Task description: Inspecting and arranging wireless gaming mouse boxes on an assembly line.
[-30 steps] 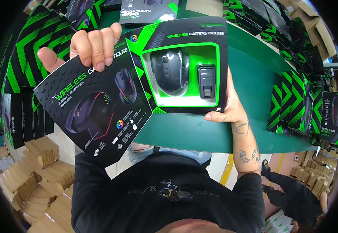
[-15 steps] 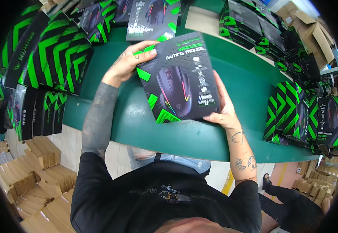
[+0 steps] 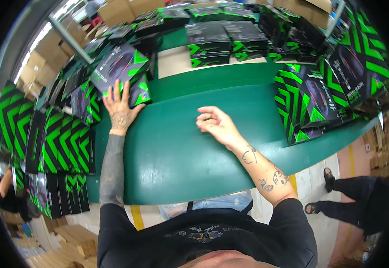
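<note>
My left hand (image 3: pixel 120 107) lies with its fingers spread against the near edge of a black and green mouse box (image 3: pixel 118 67). That box rests slanted on top of another mouse box (image 3: pixel 141 90), at the left of the green table (image 3: pixel 176 156). Above the middle of the table hangs my right hand (image 3: pixel 217 126), its fingers loosely bent and holding nothing. No box is lifted in either hand.
Boxes with green chevrons (image 3: pixel 65 140) stand in rows at the left edge. More mouse boxes (image 3: pixel 306 98) are stacked at the right, and others (image 3: pixel 208 38) at the back by a beige strip (image 3: pixel 172 64). A person in dark trousers (image 3: pixel 355 192) stands at the lower right.
The mouse box that both hands held over the table has left them; one now lies under my left hand on the left stack. My right hand has come away empty. The view has shifted.
</note>
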Demonstrator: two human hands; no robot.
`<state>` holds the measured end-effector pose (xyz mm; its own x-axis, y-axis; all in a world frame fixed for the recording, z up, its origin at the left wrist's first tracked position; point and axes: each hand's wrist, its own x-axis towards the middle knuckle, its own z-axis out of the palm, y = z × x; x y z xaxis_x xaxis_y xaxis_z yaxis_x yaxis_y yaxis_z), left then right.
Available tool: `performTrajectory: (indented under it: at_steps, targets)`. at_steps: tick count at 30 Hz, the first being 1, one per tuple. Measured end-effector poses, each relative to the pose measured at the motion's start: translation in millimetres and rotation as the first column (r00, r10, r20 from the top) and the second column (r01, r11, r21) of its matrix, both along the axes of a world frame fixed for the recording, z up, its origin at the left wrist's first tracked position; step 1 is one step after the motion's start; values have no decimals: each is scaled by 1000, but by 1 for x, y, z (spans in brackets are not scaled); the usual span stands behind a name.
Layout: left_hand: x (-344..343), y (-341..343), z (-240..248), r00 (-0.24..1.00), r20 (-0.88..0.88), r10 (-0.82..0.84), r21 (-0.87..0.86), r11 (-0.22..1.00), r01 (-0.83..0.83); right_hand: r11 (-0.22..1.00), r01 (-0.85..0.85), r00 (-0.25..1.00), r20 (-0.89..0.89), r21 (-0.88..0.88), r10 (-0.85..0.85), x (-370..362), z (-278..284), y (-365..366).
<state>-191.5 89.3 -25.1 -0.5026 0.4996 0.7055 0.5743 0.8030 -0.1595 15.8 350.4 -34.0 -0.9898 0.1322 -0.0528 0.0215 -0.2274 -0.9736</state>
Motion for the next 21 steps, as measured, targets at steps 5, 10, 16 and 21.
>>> performTrajectory:
  at_steps: [5,10,16,21]
  targets:
    - [-43,3,7,979,-202,-12,-36,999,5,980,104,994,-53,169,-97,-5,-1,9]
    - [-71,36,28,975,-131,182,33,983,-179,779,596,803,-147,195,-577,-56,7,63]
    - [-74,143,13,891,-132,-434,103,888,448,46,969,106,-241,243,-965,-165,-4,230]
    - [-144,208,-48,301,592,-748,806,539,-247,190,892,308,-246,410,-919,-203,-15,265]
